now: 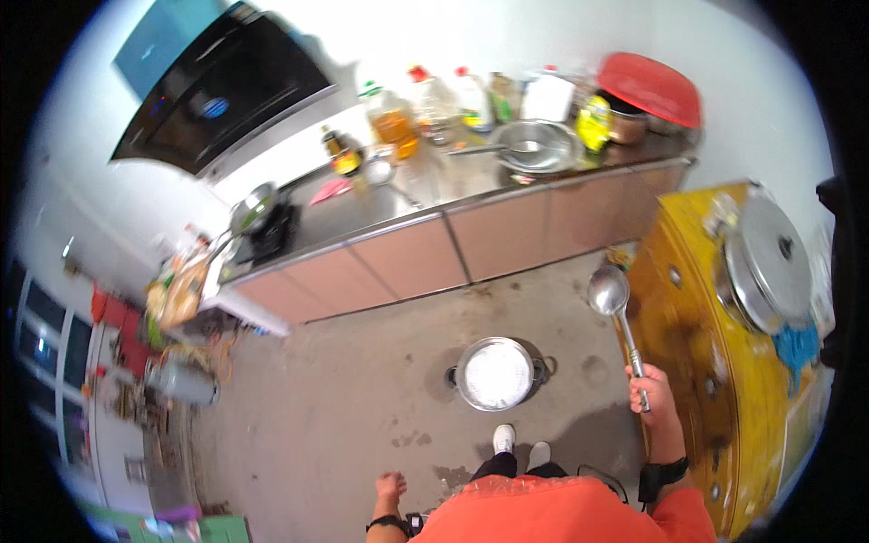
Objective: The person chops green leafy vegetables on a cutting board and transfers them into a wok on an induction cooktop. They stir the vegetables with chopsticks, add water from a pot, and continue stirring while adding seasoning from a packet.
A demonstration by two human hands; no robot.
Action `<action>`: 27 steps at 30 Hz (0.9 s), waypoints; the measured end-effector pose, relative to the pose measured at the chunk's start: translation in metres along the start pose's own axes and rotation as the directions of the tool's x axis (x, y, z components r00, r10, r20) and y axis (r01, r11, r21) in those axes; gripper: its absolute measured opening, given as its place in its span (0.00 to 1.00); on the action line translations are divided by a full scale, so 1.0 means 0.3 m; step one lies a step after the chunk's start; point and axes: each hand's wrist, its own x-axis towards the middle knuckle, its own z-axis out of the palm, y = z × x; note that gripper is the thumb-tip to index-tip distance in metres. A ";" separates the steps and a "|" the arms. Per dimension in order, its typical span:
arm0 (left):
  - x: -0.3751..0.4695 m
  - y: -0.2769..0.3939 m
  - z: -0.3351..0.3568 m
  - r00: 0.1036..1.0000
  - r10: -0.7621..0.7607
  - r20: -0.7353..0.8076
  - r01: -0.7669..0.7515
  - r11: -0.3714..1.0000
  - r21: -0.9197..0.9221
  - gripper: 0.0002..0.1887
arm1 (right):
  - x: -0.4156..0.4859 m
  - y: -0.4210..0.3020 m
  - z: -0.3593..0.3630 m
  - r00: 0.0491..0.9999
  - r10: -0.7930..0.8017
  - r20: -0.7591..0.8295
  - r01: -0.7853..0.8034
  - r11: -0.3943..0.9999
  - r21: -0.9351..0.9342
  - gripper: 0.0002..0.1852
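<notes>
My right hand (650, 392) grips the handle of a metal ladle (609, 290). Its round bowl points away from me, in front of the yellow wooden cabinet (719, 380). Low beside my body hangs my left hand (392, 485), over the concrete floor; nothing shows in it, and its fingers are too small to make out clearly. Between me and the counter, a two-handled metal pot (494, 373) stands on the floor just beyond my shoes. Something white and bright fills the view inside its rim; what it is I cannot tell.
Along the wall runs a steel-topped counter (434, 183) bearing bottles, a metal basin (540, 146) and a red plastic basin (648, 91). A wok (254, 207) sits on the stove at its left. A large lidded pot (767, 265) tops the cabinet. A gas cylinder (180, 381) stands left.
</notes>
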 end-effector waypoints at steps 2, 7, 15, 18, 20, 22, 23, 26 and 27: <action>-0.082 -0.179 -0.197 0.998 -0.060 0.035 0.064 0.990 -0.123 0.09 | 0.104 0.059 0.142 0.994 0.077 0.075 -0.074 0.996 -0.045 0.11; -0.159 -0.486 -0.414 0.900 -0.396 -0.183 0.325 0.889 -0.323 0.06 | 0.211 0.170 0.519 0.918 0.213 0.335 -0.180 0.976 -0.126 0.09; 0.179 -0.368 -0.633 0.923 -0.340 -0.181 0.219 0.850 -0.479 0.05 | 0.321 0.380 1.246 0.819 0.204 0.537 -0.078 0.966 -0.247 0.09; 0.351 -0.227 -0.817 0.944 -0.243 -0.222 0.113 0.874 -0.473 0.06 | 0.341 0.463 1.493 0.832 0.208 0.514 -0.071 0.959 -0.274 0.09; 0.446 -0.098 -0.946 0.952 -0.138 -0.274 0.001 0.894 -0.448 0.06 | 0.366 0.477 1.647 0.821 0.185 0.541 -0.028 0.958 -0.285 0.09; 0.501 0.028 -1.042 0.946 -0.055 -0.320 -0.092 0.900 -0.427 0.06 | 0.382 0.485 1.781 0.828 0.187 0.529 -0.028 0.955 -0.294 0.08; 0.523 0.092 -1.069 0.944 -0.055 -0.324 -0.099 0.892 -0.440 0.06 | 0.394 0.482 1.846 0.823 0.162 0.544 0.007 0.955 -0.296 0.08; 0.590 0.265 -1.097 0.942 -0.082 -0.325 -0.089 0.873 -0.479 0.06 | 0.452 0.456 2.030 0.828 0.076 0.555 0.117 0.945 -0.305 0.08; 0.619 0.304 -1.080 0.942 -0.109 -0.317 -0.065 0.869 -0.491 0.05 | 0.480 0.445 2.088 0.827 0.060 0.560 0.148 0.937 -0.318 0.08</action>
